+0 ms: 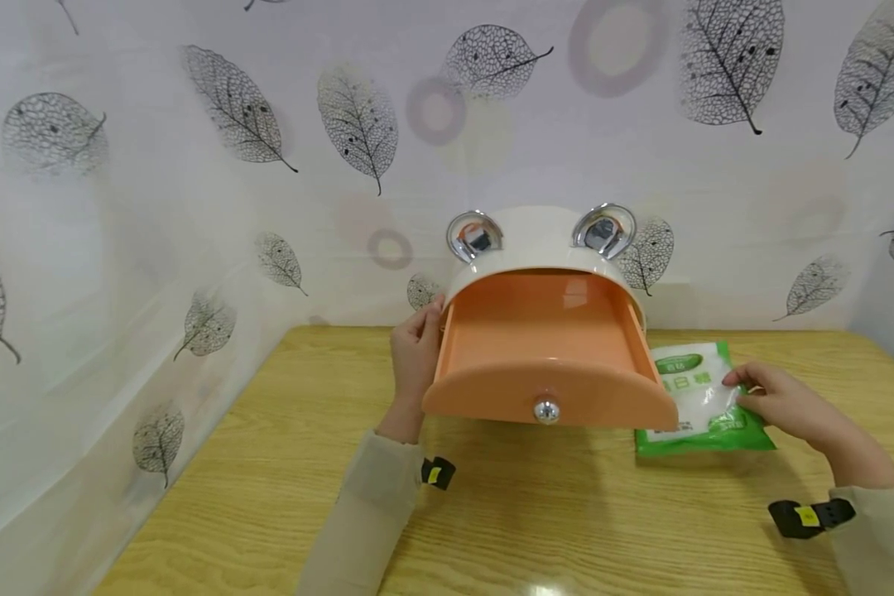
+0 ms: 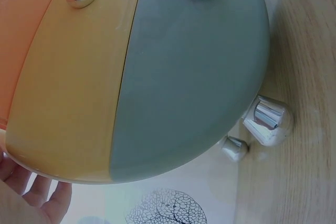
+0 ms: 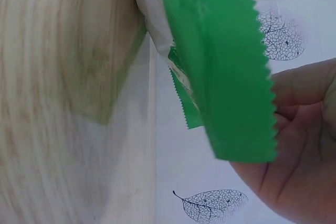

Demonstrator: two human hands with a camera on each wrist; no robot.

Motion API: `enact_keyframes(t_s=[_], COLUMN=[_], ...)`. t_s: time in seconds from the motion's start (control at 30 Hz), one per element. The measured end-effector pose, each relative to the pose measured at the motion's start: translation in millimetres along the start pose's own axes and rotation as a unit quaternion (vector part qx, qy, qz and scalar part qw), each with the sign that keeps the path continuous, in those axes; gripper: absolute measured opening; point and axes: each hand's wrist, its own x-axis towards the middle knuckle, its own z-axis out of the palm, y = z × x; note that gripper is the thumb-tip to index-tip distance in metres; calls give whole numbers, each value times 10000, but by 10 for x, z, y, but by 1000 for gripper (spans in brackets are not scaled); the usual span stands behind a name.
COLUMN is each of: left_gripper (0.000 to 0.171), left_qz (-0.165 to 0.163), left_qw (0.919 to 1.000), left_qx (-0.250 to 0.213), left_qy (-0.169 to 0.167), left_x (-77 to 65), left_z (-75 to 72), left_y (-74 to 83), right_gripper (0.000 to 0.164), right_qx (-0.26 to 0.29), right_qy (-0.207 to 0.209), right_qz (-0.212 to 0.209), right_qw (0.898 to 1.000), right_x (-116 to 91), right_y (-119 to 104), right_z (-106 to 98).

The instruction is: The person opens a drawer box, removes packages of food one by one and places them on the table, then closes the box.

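On the wood-grain tabletop [image 1: 268, 463]: one white round-topped cabinet [image 1: 529, 236], its orange drawer [image 1: 484, 393] pulled out. My left hand [image 1: 413, 356]: fingers resting against the cabinet's left side, unclenched. My right hand [image 1: 793, 406]: thumb and fingers pinching one bag of white sugar [image 1: 704, 393], right of the drawer and partly hidden behind it. Left wrist view only: yellow drawer front [image 2: 71, 93], grey-green drawer front [image 2: 189, 72], silver feet [image 2: 269, 120]. Right wrist view only: serrated teeth along the bag's green end [image 3: 231, 77].
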Motion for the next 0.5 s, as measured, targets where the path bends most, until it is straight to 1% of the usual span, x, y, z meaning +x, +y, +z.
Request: enact_keyframes(t_s=[0.2,0.43,0.5], left_gripper=[26,24,24], left_qz=[-48,-85,-114], left_qw=[10000,9999,9999], left_qx=[-19,76,73], left_qy=[-72,-86,-92], left_x=[-3,-48,-51], left_z=[-13,-21,-17], left_y=[9,248,262], right_gripper=[27,28,29], right_qx=[-283,-503,-609], right_qy=[-196,-298,-292], right_qz=[293,347,348], right_qw=[9990,9977,9971], right_x=[0,1,-2], right_y=[49,81,76], right_z=[-22,-37,-45])
